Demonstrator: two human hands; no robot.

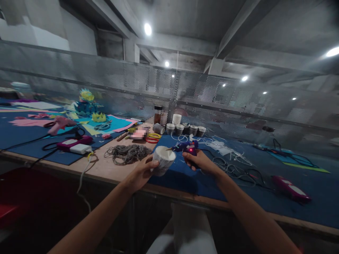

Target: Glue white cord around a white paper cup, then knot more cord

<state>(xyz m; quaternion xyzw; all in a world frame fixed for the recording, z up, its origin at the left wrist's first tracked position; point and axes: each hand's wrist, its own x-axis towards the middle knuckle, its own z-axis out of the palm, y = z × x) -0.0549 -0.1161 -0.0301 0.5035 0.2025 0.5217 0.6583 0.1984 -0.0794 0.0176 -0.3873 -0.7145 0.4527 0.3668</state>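
Observation:
A white paper cup point(164, 163) with a rough, wrapped-looking side is held tilted above the table's front edge. My left hand point(143, 173) is closed round its left side. In my right hand point(200, 161) is a dark blue glue gun point(182, 146) with a lit red light. The gun's nozzle points left and reaches to the cup's rim; whether it touches cannot be made out. Left of the cup lies a loose heap of grey cord point(128, 153). Several grey-sided cups point(179, 129) stand behind, at the back of the blue mat point(173, 180).
Scissors with yellow and red handles point(153, 137), a cord spool point(158, 128) and a brown jar point(158, 114) lie beyond. At left are a pink glue gun point(60, 125) and coloured paper point(29, 122). Wires and a magenta box point(291, 189) are at right.

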